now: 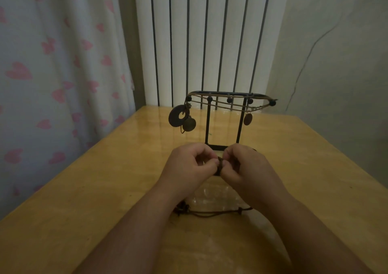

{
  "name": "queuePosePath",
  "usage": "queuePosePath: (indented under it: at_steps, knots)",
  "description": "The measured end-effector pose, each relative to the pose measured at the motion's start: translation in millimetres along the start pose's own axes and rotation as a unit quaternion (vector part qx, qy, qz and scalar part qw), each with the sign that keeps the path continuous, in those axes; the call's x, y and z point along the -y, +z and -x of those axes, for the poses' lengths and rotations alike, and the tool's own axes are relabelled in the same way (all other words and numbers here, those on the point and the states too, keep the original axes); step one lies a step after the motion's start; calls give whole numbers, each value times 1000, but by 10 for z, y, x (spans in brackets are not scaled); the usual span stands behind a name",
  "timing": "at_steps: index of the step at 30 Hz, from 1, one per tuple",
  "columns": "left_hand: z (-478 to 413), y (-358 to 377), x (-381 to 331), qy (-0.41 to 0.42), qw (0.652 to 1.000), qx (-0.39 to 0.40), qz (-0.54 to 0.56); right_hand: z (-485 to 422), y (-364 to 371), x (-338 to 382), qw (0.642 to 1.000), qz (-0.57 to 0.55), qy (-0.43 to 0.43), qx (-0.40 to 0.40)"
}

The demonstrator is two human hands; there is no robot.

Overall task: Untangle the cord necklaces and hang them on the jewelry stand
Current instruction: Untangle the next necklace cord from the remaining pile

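Observation:
A black wire jewelry stand stands upright on the wooden table, just beyond my hands. Cord necklaces are draped along its top bar, with a ring-shaped pendant and a round pendant hanging at its left end and an oval pendant at the right. My left hand and my right hand meet in front of the stand's base, both pinching a small dark knot of cord between their fingertips. More of this dark cord lies on the table under my forearms.
The glossy wooden table stands in a corner. A curtain with pink hearts hangs on the left, white vertical blinds behind the stand, and a pale wall on the right.

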State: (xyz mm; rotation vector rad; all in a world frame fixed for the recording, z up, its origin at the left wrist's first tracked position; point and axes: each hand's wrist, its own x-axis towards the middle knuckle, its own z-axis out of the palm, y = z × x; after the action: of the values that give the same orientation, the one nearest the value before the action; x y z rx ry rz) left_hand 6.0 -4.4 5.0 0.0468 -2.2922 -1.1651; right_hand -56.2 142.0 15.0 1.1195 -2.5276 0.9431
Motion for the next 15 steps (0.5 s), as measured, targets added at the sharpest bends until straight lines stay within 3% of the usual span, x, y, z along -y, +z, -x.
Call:
queuePosePath:
  at_steps: [15]
  knots:
    - [-6,-7,25,-13,998,58,-23,3,-61,71,997,40,1,71]
